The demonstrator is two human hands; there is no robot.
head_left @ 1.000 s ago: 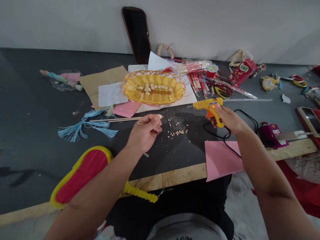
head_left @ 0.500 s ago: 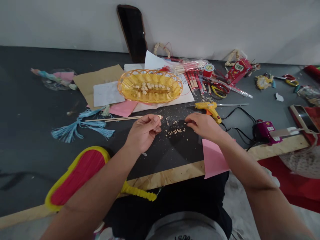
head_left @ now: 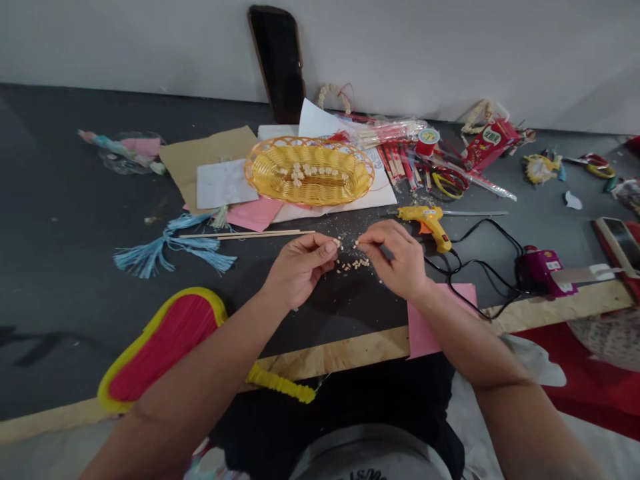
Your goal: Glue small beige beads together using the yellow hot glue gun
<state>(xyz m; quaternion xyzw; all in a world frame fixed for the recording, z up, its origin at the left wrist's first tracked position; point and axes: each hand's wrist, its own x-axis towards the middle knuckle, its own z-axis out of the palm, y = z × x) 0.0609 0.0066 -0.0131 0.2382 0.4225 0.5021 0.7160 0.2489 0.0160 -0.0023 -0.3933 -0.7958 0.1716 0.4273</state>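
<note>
My left hand (head_left: 306,265) pinches a small cream-coloured piece (head_left: 338,244) between thumb and fingertips. Facing it, my right hand (head_left: 397,257) is closed in a pinch on a tiny pale wooden bit (head_left: 355,246). The two hands are a short gap apart. Below them, several loose pale bits (head_left: 357,265) lie scattered on the dark tabletop with crumbs around. A yellow woven basket (head_left: 310,193) behind my hands holds a row of small cream clusters. Thin wooden sticks (head_left: 245,235) lie left of my left hand.
A yellow glue gun (head_left: 427,220) with a black cable lies right, near a purple device (head_left: 543,270). A blue tassel (head_left: 155,250) and a red-and-yellow padded piece (head_left: 165,347) are left. Scissors (head_left: 447,185), a thread spool (head_left: 427,142) and a phone (head_left: 277,63) stand or lie behind.
My right hand has come up from the loose bits toward my left hand, now with a tiny bit at its fingertips. The whole view has shifted slightly.
</note>
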